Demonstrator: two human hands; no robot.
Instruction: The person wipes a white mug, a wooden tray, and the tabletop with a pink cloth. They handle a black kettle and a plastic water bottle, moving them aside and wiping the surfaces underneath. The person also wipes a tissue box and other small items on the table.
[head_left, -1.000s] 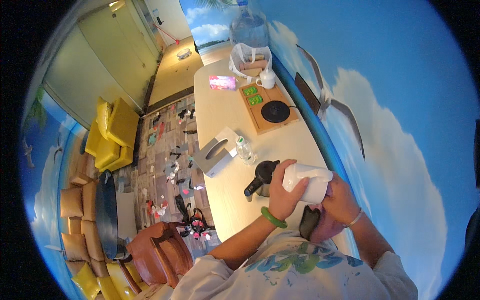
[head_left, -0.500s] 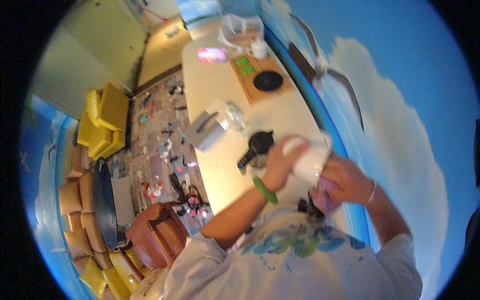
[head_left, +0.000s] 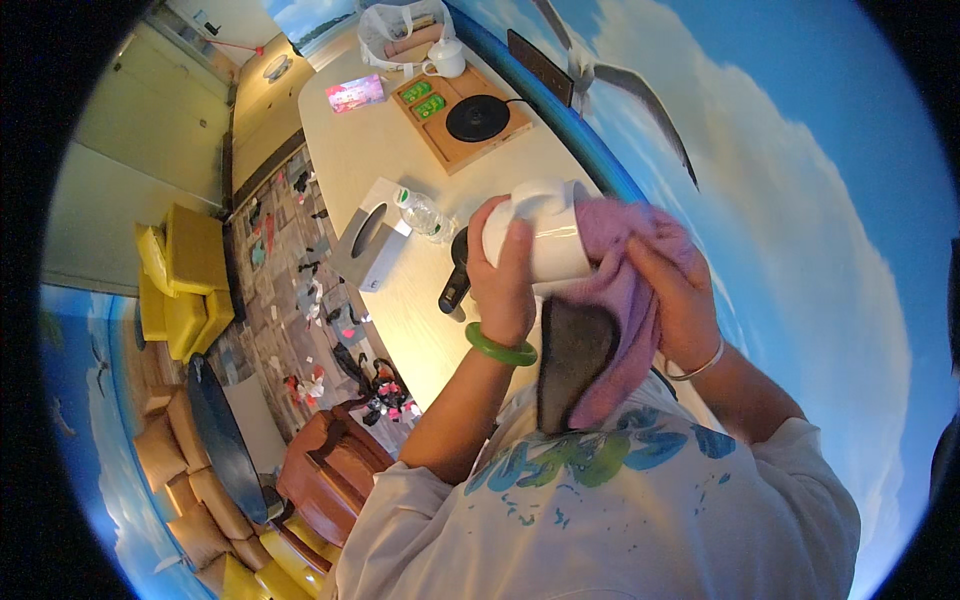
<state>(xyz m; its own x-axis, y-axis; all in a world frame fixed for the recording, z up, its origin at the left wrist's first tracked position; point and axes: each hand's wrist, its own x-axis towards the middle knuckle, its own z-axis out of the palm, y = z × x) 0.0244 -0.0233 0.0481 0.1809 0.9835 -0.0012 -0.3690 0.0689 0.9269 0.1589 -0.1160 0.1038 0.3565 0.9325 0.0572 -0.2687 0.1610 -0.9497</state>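
Observation:
My left hand (head_left: pixel 502 275), with a green bangle at its wrist, is closed round a white mug (head_left: pixel 556 248). The mug is tipped on its side above the table, its handle at the top and its mouth toward my right hand. My right hand (head_left: pixel 682 305) grips a pink-purple cloth (head_left: pixel 628 325) with a dark grey patch. Part of the cloth is at the mug's mouth; how far it goes in is hidden. The rest hangs down in front of my shirt. Behind my left hand stands a black-handled pot (head_left: pixel 456 285), mostly covered.
On the pale table (head_left: pixel 410 340) are a tissue box (head_left: pixel 388 238), a clear bottle (head_left: pixel 424 214), a pink box (head_left: pixel 355 93) and a wooden tray (head_left: pixel 440 140) with a black round plate (head_left: pixel 478 119). A white teapot (head_left: pixel 447 60) stands near a plastic bag (head_left: pixel 374 35). A brown chair (head_left: pixel 325 475) is at left.
Both hands have moved up and away from my body with the mug and cloth. The mug has turned so its handle shows on top. The cloth has opened out and hangs lower.

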